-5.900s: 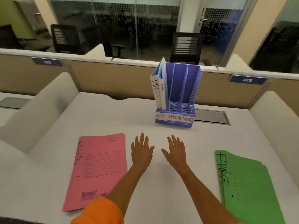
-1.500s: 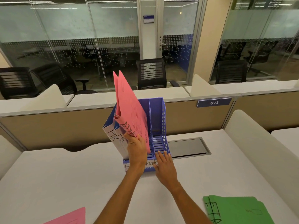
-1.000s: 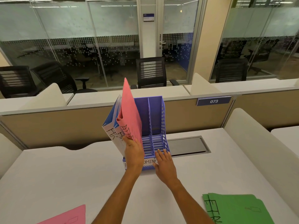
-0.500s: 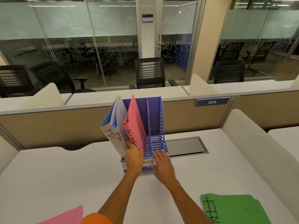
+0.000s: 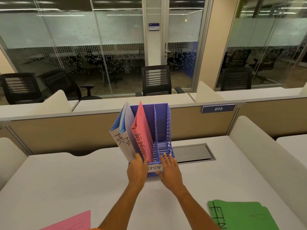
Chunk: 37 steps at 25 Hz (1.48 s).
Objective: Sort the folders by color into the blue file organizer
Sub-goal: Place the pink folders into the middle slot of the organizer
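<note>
White desk surface (image 5: 66, 188) spans the near field, backed by a tan partition panel (image 5: 66, 130) carrying a dark blue number plate reading 073 (image 5: 218, 108). A grey metal cable hatch (image 5: 192, 153) is set flush into the desk, just right of the organizer.

Blue plastic three-slot file organizer (image 5: 163, 130) stands upright near the partition. Left slot: two blue-and-white folders marked HR (image 5: 122, 138), leaning left. Middle slot: pink card folder marked ADMIN (image 5: 142, 136), seated in the slot, tilted left against the divider. Right slot holds no folder.

Stack of green card folders (image 5: 242, 214) lies flat at the desk's near right edge, well apart from the organizer. Corner of another pink folder (image 5: 71, 223) lies flat at near left.

Left hand (image 5: 137, 170): fingers curled at the lower front edge of the ADMIN folder, touching it; whether it pinches or merely rests, cannot tell. Right hand (image 5: 169, 171): flat, fingers spread, pressed on the organizer's front lip, gripping nothing.
</note>
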### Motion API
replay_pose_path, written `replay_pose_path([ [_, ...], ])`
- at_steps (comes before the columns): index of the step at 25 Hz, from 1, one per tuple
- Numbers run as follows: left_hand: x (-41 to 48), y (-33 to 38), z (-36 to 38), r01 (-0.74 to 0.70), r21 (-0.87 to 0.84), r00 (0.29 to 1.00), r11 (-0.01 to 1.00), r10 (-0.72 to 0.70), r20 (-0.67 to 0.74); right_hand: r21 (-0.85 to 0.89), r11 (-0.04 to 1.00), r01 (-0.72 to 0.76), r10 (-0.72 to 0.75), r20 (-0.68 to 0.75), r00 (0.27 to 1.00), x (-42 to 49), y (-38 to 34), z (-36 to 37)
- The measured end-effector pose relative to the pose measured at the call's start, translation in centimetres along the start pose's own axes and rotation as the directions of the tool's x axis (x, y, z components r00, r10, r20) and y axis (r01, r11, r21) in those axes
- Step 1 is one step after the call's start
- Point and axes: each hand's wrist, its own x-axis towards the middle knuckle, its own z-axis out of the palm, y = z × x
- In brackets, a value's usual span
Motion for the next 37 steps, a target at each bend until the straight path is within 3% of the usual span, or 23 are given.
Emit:
replay_pose_path([
  [7, -4.4, -2.7, -2.0, -0.269, 0.289, 0.951, 0.919, 0.301, -0.072, 0.008, 0.998, -0.060, 0.060, -0.030, 0.998, -3.5, -2.8, -2.8],
  [17, -10.6, -7.0, -3.7, -0.255, 0.294, 0.959, 0.921, 0.279, -0.040, -0.017, 0.996, -0.087, 0.088, 0.047, 0.995, -10.1, -5.4, -3.2],
  [23, -12.1, -9.8, -6.0, -0.193, 0.294, 0.978, 0.936, 0.206, -0.015, -0.052, 0.997, -0.053, 0.056, 0.069, 0.996, -10.9, -8.7, -2.2],
  [29, -14.1, -16.8, -9.0, -0.061, 0.327, 0.996, 0.943, 0.079, -0.042, -0.066, 0.991, 0.115, -0.106, 0.130, 0.986, -12.4, -14.8, 1.0],
  [37, -18.9, -29.4, -14.7, 0.211, 0.371, 0.977, 0.904, -0.182, -0.111, 0.017, 0.946, 0.325, -0.312, 0.332, 0.890, -16.3, -26.3, 7.1],
])
